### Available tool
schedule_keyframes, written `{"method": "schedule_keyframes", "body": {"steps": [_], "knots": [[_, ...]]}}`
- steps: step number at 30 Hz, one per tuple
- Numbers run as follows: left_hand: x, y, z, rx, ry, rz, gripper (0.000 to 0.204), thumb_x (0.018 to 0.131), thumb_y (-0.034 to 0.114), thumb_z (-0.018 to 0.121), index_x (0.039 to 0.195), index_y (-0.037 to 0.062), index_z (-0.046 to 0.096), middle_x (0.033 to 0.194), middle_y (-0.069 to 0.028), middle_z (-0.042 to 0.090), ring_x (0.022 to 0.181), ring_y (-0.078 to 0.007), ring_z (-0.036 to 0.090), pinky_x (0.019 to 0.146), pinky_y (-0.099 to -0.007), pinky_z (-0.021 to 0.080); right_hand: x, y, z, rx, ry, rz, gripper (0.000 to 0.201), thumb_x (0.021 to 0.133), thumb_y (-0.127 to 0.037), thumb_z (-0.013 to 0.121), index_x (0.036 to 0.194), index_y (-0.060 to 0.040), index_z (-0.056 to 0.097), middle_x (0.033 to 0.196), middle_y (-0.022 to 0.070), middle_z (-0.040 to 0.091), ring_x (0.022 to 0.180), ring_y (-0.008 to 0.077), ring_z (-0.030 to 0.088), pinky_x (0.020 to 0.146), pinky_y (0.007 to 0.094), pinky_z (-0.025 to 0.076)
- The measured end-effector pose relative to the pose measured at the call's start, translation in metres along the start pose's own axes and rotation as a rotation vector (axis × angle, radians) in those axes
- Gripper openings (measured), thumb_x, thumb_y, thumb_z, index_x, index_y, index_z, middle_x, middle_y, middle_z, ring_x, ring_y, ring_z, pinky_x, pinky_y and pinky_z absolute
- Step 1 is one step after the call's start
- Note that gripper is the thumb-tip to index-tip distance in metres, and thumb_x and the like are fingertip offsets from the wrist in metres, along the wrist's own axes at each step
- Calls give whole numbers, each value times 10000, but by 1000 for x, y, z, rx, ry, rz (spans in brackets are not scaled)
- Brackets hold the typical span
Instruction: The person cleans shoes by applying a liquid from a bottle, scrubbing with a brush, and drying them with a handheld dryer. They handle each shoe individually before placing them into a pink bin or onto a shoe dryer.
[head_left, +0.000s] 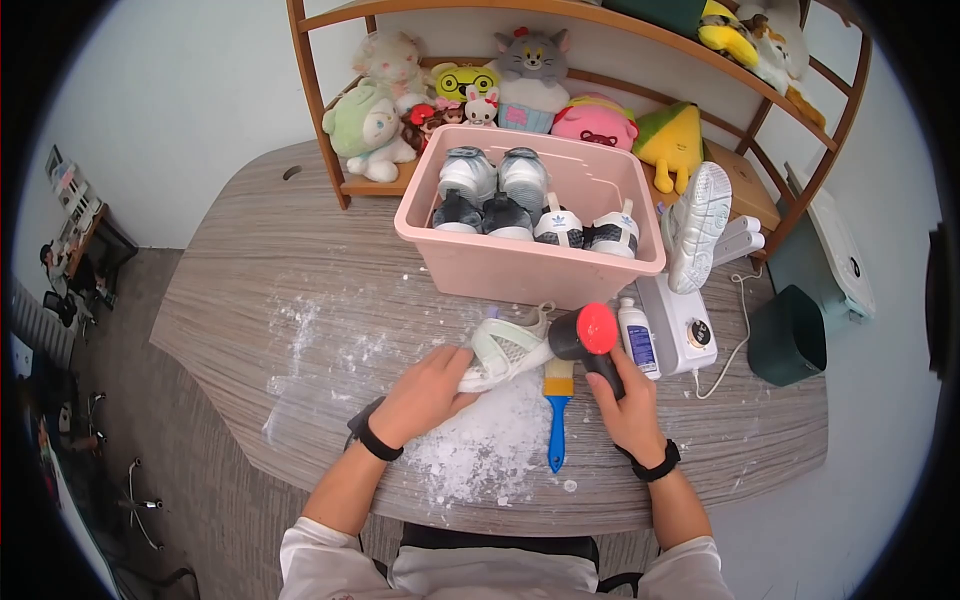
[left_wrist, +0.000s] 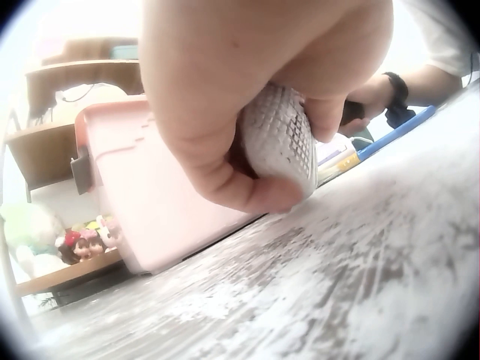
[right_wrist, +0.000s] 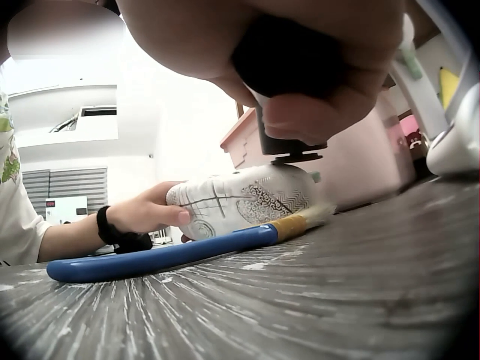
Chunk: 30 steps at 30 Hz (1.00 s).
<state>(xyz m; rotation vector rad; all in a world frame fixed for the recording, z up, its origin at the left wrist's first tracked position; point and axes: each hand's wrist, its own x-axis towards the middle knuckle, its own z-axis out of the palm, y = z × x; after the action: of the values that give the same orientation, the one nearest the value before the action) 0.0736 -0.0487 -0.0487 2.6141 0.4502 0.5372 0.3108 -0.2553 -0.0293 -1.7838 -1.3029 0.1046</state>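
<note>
A white sneaker (head_left: 508, 352) lies tilted on its side, its patterned sole (right_wrist: 240, 199) showing in the right wrist view. My left hand (head_left: 425, 392) grips one end of it, fingers and thumb around the sole in the left wrist view. My right hand (head_left: 630, 405) holds the dark handle of a handheld tool with a round red end (head_left: 598, 328). In the right wrist view the tool's flat black disc (right_wrist: 296, 157) is right at the shoe. A blue-handled paintbrush (head_left: 557, 430) lies on the table between my hands, bristles close to the shoe.
White powder (head_left: 480, 450) is spread over the table (head_left: 230, 310). A pink bin (head_left: 510, 270) holding several shoes stands behind my hands. To the right are a white bottle (head_left: 637, 335), a white device (head_left: 680, 325) with a sneaker (head_left: 698, 230) on it, and a green bin (head_left: 788, 335).
</note>
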Motion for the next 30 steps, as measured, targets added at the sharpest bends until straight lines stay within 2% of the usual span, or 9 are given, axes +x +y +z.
{"method": "schedule_keyframes", "body": {"steps": [2,4,7,11,14,17,24,30], "knots": [[0,-1,0,-18,17,-1,488,864,254,819,1186,-8,562,1110,-212,637,1005,-415,649,831,-456,555,0,-3,-1,16,-58,16,480,960,-138,720,1353,85,556,1125,275,694,971,420,702,859,426,552],[1,1,-1,-31,20,-11,496,863,255,824,1196,-10,568,1099,-213,648,995,-415,651,833,-454,556,0,-5,1,30,-31,-37,472,958,-132,720,1343,91,562,1122,275,697,976,419,705,856,424,553],[2,3,-2,-44,45,17,475,856,248,830,1168,-10,581,1076,-207,653,982,-408,651,827,-451,555,1,-1,1,47,0,31,466,956,-130,721,1338,89,568,1108,279,698,974,417,708,848,418,555],[3,6,-3,-56,59,39,456,851,246,835,1140,-10,593,1069,-201,654,968,-401,650,817,-447,554,1,2,2,27,48,13,464,954,-129,724,1339,80,573,1089,280,701,972,413,712,839,415,556],[2,4,-2,-84,60,51,445,852,229,812,1156,7,575,1081,-193,623,988,-405,643,813,-460,558,-1,-4,-2,47,-47,82,472,954,-136,725,1348,74,570,1091,275,700,978,407,715,841,415,558],[2,5,-1,-74,75,54,443,849,232,816,1149,8,579,1065,-187,624,978,-399,643,808,-458,557,-3,-13,-1,71,-112,-74,492,949,-122,729,1366,71,555,1122,283,690,980,414,714,841,413,564],[3,6,0,-73,84,53,423,861,250,815,1128,13,587,1036,-175,626,946,-386,650,772,-453,560,-3,-1,4,5,-13,-90,502,939,-104,733,1370,76,548,1113,282,688,975,420,712,832,414,566],[2,4,1,-75,89,44,420,872,272,808,1123,16,588,1037,-176,634,941,-389,655,767,-459,559,-7,-14,4,55,-111,-99,507,934,-125,740,1371,52,553,1118,280,684,988,433,704,835,428,567]]}}
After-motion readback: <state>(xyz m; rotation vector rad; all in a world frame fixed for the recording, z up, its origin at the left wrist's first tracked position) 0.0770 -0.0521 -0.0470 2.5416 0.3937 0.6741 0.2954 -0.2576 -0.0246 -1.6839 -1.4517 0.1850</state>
